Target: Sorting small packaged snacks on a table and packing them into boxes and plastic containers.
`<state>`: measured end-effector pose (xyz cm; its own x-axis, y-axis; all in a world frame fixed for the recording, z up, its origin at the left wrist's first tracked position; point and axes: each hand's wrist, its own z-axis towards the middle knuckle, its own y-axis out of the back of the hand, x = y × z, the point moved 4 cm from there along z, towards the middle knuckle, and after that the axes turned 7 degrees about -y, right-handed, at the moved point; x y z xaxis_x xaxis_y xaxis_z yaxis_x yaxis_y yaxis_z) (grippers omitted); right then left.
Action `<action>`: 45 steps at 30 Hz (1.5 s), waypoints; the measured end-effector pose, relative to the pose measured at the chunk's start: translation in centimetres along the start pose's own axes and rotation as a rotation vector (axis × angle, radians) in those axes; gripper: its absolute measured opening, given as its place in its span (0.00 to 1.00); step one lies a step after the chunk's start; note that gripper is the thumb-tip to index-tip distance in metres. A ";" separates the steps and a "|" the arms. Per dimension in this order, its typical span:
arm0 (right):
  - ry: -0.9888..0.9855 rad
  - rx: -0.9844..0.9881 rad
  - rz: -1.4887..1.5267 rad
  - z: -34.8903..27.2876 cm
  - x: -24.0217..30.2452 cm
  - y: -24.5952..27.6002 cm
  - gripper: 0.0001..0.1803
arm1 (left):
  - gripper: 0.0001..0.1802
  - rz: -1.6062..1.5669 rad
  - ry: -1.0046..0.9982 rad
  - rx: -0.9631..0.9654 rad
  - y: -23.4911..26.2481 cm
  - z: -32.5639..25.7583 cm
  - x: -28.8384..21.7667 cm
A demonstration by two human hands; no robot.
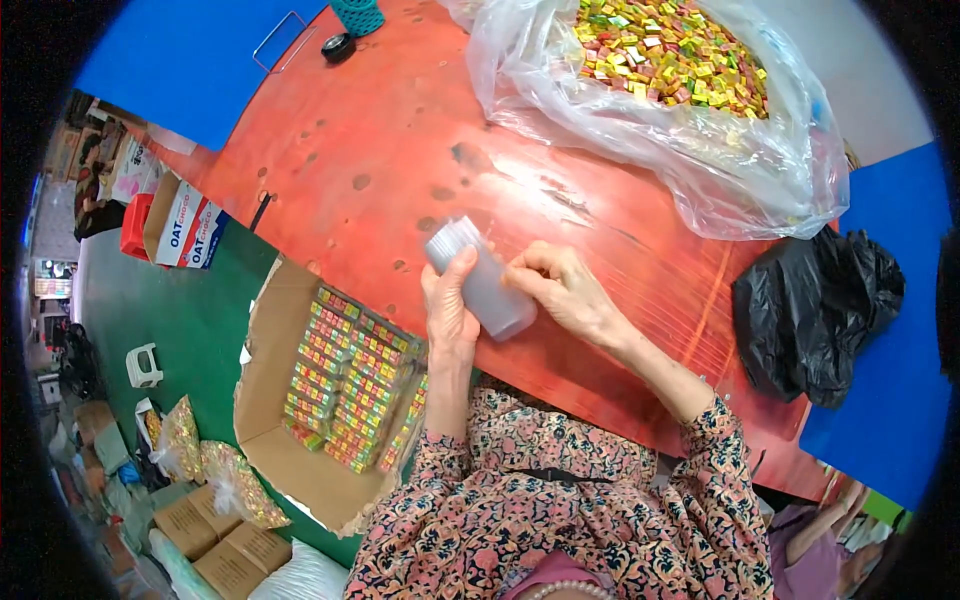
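Note:
Over the near edge of the red table (pixel 390 110), my left hand (pixel 452 315) is wrapped round a stack of clear plastic boxes or trays (pixel 495 290), with its thumb lying along the top. The nested rims show at the upper left end of the stack. My right hand (pixel 565 292) has its fingers curled in a pinch at the right side of the stack; the fingertips are partly hidden. Below and left of my left hand stands an open cardboard carton (pixel 265 390), holding rows of clear packs of small colourful wrapped pieces (pixel 345 385).
At the far right, a clear plastic bag (pixel 640 150) holds a heap of small wrapped pieces (pixel 670 50). A black plastic bag (pixel 815 315) lies at the right edge. A teal basket (pixel 358 15) and a round black object (pixel 338 47) sit at the far left. Filled bags (pixel 240 480) stand on the floor.

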<state>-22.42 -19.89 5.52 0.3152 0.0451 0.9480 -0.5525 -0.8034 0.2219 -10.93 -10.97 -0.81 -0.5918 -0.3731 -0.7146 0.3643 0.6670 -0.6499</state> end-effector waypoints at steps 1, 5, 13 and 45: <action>0.001 0.008 0.002 0.4 0.8 -0.4 0.08 | 0.22 -0.002 -0.027 -0.031 0.5 0.2 -0.4; 0.597 -0.651 -0.639 4.2 4.6 1.5 0.05 | 0.25 -0.021 0.009 -0.036 0.0 0.4 -0.8; 0.418 -0.534 -1.004 11.8 0.2 -0.1 0.07 | 0.27 -0.015 0.000 -0.032 0.3 0.2 -0.8; 0.706 -0.405 -1.116 8.9 0.5 -4.6 0.04 | 0.26 -0.065 -0.028 -0.283 3.5 -1.3 -3.1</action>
<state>-12.81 -21.46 2.92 0.3482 0.9306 0.1124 -0.4903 0.0786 0.8680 -8.73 -6.65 -0.53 -0.5855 -0.4359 -0.6835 0.1091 0.7931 -0.5993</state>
